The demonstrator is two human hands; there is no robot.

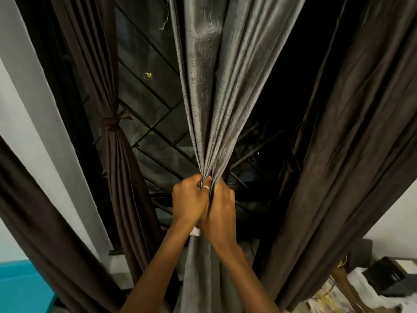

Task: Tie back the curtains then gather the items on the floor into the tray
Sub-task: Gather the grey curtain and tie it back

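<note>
Bunching grey curtain (212, 98) for tie-back.
I've L hand (187, 199) & R hand (220, 208) clenched round its pleats, so bundle's narrow enough to tie.

bunched grey curtain (209, 98), gripped by left hand (187, 199), right hand (222, 206)

We see through one wide-angle camera worn on the head, facing a dark window with a diagonal metal grille (146, 123) and tipped a little downward. It sits near: the left hand (188, 199) and right hand (222, 207) meet just below the frame's centre, forearms entering from the bottom edge. The shiny grey pleated curtain (216, 86) fills the middle, and a dark brown curtain (352, 132) bows along the right side.
</note>
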